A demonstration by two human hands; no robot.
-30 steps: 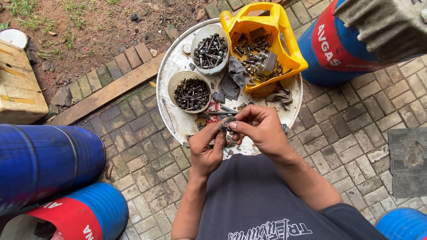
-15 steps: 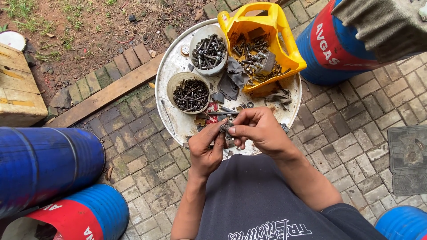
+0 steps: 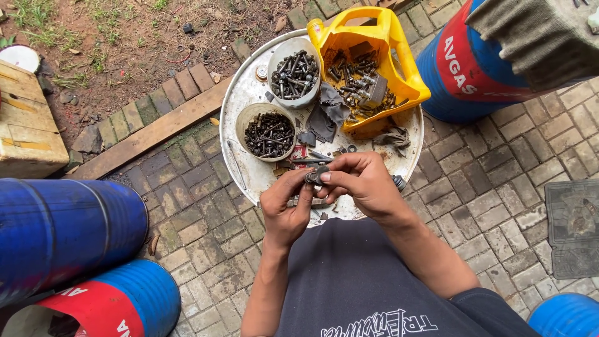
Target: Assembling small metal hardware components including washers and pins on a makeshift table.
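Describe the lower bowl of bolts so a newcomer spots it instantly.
Find the round metal tray on the brick paving. On its left side sit two round bowls; the lower bowl, nearer the left hand, holds smaller, darker screws than the upper bowl.

We see a small dark metal part (image 3: 314, 176), dull and greasy, pinched in bare fingers (image 3: 329, 176). The round tray (image 3: 246, 100) is thin sheet metal, pale grey, scuffed and stained with rust. Two bowls (image 3: 249, 118) look like matt, off-white plastic; the bolts (image 3: 269, 134) in them are dark, oily steel. The cut jug (image 3: 405, 68) is glossy yellow plastic, grimy inside. The rags (image 3: 331, 112) are limp grey cloth, soiled. The drums (image 3: 68, 231) are painted metal, smooth and shiny blue with red bands. The plank (image 3: 150, 134) is rough, weathered wood. The paving (image 3: 493, 187) is matt, coarse brick. The shirt (image 3: 349, 281) is soft black cotton.
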